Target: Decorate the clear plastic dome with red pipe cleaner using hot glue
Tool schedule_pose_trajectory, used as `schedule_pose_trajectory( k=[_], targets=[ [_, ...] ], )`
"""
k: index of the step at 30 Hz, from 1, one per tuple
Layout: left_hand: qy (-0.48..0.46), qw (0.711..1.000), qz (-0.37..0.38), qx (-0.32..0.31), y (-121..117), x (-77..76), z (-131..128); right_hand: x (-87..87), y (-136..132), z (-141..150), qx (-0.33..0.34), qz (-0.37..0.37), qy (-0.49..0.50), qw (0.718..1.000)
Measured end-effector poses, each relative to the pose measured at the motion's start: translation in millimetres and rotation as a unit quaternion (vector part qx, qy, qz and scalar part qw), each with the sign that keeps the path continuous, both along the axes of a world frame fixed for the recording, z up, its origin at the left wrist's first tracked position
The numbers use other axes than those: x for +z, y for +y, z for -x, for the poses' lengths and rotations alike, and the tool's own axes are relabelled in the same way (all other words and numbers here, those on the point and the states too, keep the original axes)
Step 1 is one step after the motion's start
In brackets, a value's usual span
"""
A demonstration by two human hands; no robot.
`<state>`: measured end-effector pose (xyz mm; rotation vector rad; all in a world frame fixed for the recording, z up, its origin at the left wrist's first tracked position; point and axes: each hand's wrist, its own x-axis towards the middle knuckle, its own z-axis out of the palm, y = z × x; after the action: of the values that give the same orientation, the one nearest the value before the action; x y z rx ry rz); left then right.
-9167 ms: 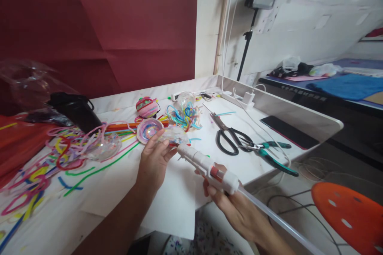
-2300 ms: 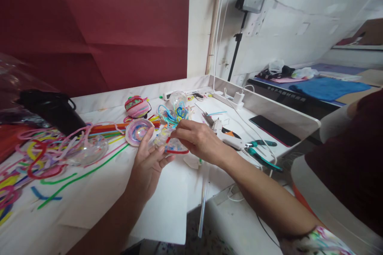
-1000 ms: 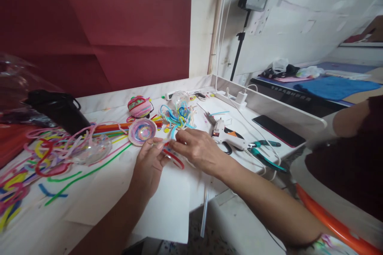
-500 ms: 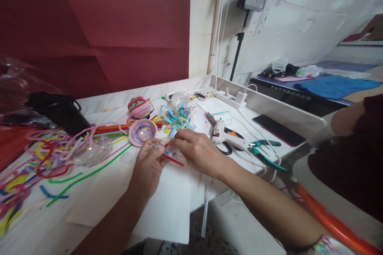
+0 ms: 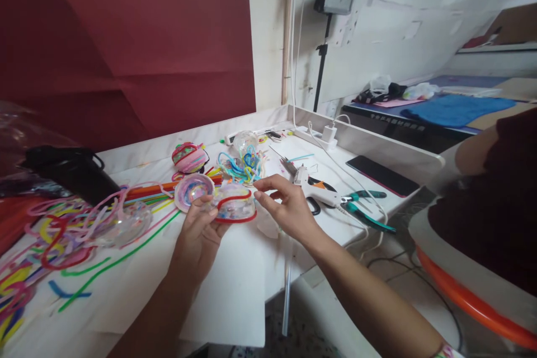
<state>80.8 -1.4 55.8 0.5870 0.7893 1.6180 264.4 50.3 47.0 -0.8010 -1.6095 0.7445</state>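
My left hand (image 5: 201, 226) grips a clear plastic dome (image 5: 235, 211) by its left side, with thumb and fingers closed on its edge. Red pipe cleaner (image 5: 237, 220) runs along the dome's rim and curves up over its side. My right hand (image 5: 289, 204) is just right of the dome, thumb and index tips drawn close in a pinch. Whatever lies between those tips is too small to make out. Behind my left fingers sits a round piece wrapped in pink and purple (image 5: 193, 191), with a see-through middle. White paper (image 5: 235, 285) lies below the hands.
A glue gun (image 5: 319, 193), scissors (image 5: 314, 206) and green-handled pliers (image 5: 364, 212) lie to the right, near a phone (image 5: 381, 175). Tangled pipe cleaners (image 5: 62, 229) and a black bottle (image 5: 71, 173) are at left. A wrapped ball (image 5: 189, 158) sits behind. A cable (image 5: 356, 168) crosses the table.
The dome has turned in my left hand, so its red rim now faces me. My right hand has drawn back slightly to the right of it. The view has shifted a little.
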Motion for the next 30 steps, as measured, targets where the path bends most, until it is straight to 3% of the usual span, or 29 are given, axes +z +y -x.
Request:
schedule_pose_trajectory(
  k=[4,6,9,16,22,26,30],
  targets=[
    [0.005,1.000,-0.014,0.001,3.1,-4.6,3.1,-3.2,-0.6,6.6,0.011,0.193,0.071,0.978],
    [0.011,1.000,-0.027,-0.002,4.0,-7.1,4.1,-2.3,-3.1,11.5,0.042,0.284,0.124,0.950],
    [0.025,0.999,-0.046,-0.008,4.6,-9.2,4.2,-0.2,-7.4,18.3,0.109,0.357,0.202,0.906],
    [0.062,0.996,-0.063,-0.007,4.9,-7.8,3.6,3.6,-9.7,25.0,0.171,0.399,0.305,0.847],
    [0.098,0.993,-0.068,0.001,5.6,-6.1,5.1,12.9,-13.0,25.4,0.153,0.427,0.346,0.821],
    [0.114,0.991,-0.074,-0.001,6.3,-9.2,5.0,13.6,-14.7,24.6,0.151,0.428,0.346,0.821],
    [0.130,0.988,-0.078,0.022,6.6,-12.4,3.3,11.7,-19.2,27.4,0.152,0.407,0.305,0.848]
  ],
)
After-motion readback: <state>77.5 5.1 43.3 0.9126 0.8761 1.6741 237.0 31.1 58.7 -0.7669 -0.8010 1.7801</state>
